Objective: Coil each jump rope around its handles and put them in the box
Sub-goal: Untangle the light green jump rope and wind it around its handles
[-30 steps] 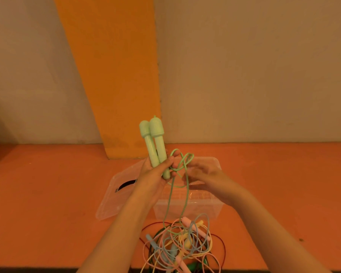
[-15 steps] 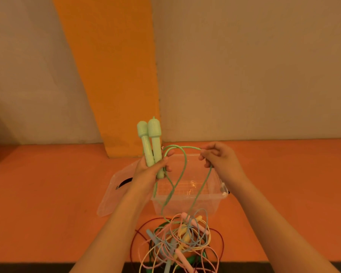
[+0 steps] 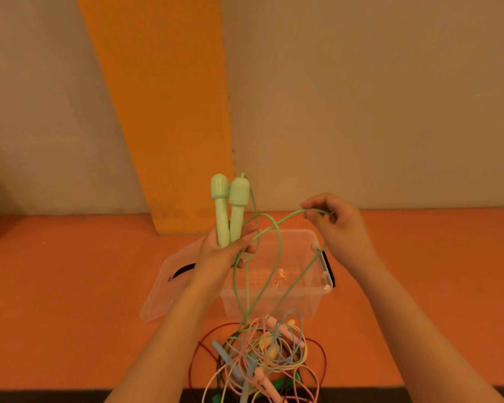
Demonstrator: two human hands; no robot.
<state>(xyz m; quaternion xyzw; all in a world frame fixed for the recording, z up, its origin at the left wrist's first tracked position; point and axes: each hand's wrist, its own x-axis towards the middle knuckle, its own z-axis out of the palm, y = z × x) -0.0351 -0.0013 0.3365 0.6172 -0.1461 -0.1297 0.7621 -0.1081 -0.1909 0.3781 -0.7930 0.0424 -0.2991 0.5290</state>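
Since a second ago, above the clear box, my right hand is swinging out from beside my left hand, dragging a wider loop. Below both palms, the tangled pile is lying just this side of the box. Left fingers are gripping the two green handles upright; right fingertips are pinching the green cord. I'm judging it best to be keeping tension, laying each turn snug beneath the left thumb.

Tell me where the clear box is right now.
In the head view, the clear box sits at centre on the orange surface, just beyond the tangled rope pile, with its lid beside it on the left.
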